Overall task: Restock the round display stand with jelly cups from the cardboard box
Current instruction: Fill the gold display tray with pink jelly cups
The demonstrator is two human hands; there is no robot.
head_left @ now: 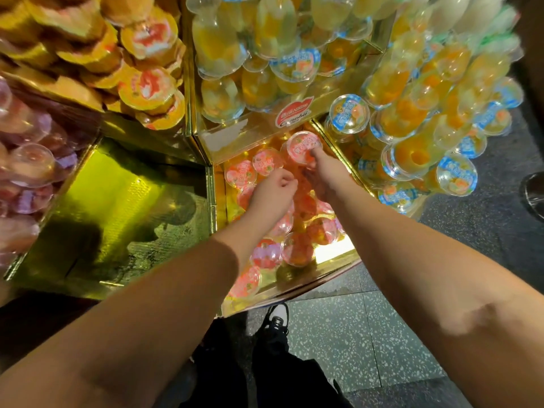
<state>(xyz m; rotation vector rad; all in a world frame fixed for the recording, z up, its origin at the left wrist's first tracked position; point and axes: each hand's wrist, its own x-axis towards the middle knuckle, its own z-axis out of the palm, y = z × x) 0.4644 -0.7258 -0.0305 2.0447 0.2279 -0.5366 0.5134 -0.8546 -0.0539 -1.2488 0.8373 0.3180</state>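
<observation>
Head: pink-lidded jelly cups [266,163] in gold compartment [219,201]

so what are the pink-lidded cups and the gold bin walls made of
Pink-lidded jelly cups: seemingly clear glossy plastic, since the filling shows through and highlights glint on top. Gold compartment walls: likely foil-faced card, mirror-shiny with reflections; the core isn't visible.

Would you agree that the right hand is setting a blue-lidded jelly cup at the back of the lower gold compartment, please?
Not quite: the head view shows the right hand holding a red-lidded jelly cup, not a blue-lidded one. It is at the back of the lower gold compartment, as you said.
</observation>
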